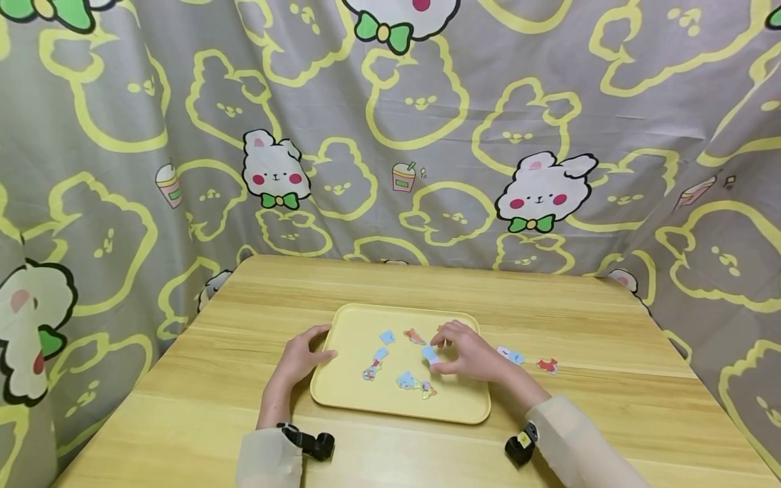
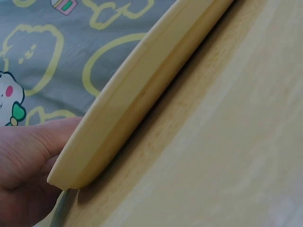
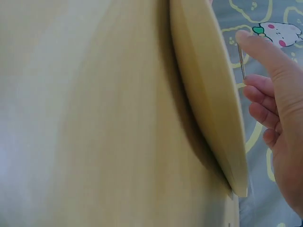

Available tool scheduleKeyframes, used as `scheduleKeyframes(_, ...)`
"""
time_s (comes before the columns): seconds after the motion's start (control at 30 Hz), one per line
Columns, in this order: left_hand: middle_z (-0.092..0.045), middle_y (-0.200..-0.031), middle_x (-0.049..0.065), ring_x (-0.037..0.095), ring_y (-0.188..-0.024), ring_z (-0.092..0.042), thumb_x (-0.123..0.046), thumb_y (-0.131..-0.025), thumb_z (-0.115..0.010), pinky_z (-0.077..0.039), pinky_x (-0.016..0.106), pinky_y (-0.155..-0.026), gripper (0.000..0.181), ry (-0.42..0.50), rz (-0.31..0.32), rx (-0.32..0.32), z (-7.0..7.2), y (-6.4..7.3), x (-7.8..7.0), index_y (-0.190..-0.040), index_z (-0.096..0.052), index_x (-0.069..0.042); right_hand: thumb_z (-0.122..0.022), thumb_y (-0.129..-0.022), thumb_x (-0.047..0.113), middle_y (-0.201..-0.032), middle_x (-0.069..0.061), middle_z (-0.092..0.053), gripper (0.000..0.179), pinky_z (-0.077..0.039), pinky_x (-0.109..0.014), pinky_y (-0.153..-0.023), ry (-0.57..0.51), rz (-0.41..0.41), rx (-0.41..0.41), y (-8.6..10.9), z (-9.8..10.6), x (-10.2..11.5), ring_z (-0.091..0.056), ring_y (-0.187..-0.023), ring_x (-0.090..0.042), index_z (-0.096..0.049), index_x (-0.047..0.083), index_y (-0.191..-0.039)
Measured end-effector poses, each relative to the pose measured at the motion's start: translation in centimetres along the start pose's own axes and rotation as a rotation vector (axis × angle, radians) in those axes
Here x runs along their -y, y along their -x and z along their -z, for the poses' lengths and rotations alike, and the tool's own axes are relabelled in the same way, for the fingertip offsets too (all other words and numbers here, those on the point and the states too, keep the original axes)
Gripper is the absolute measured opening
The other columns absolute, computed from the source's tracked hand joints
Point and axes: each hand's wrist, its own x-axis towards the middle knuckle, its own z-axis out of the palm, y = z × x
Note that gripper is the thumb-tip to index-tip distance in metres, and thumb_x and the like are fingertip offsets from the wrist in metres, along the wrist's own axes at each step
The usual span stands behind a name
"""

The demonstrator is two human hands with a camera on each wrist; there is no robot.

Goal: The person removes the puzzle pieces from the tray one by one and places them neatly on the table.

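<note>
My left hand (image 1: pixel 303 356) grips the left rim of a pale yellow tray (image 1: pixel 399 410), its thumb lying over the edge. In the left wrist view that hand (image 2: pixel 28 165) shows at the tray's corner. Over the tray's right half, my right hand (image 1: pixel 466 352) pinches a small light-blue card piece (image 1: pixel 430 355) between thumb and fingers. Seen edge-on in the right wrist view, the piece (image 3: pixel 241 61) is thin and flat. On the tray lie a blue piece (image 1: pixel 387 336), an orange piece (image 1: pixel 414 336), a short chain of joined-looking pieces (image 1: pixel 381 354) and a blue-and-patterned cluster (image 1: pixel 406 380).
Right of the tray, white and blue pieces (image 1: pixel 510 354) and a red piece (image 1: pixel 547 366) lie on the wooden table (image 1: pixel 610 407). A grey curtain (image 1: pixel 342 108) with yellow outlines and rabbits hangs behind the table and along its sides.
</note>
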Motion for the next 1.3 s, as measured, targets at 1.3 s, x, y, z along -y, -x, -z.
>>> scheduleKeyframes(1.3, -0.047, -0.148, 0.022, 0.044, -0.140, -0.038, -0.018, -0.087, -0.074, -0.030, 0.057, -0.118, 0.061, -0.035, -0.017, 0.013, 0.1, 0.1, 0.1, -0.142, -0.050, -0.008, -0.083, -0.077, 0.018, -0.114, -0.007, -0.070, 0.036, -0.048, -0.023, -0.080, -0.261, -0.155, -0.190, 1.6, 0.7, -0.6, -0.053, -0.090, -0.010, -0.068, 0.010, -0.109)
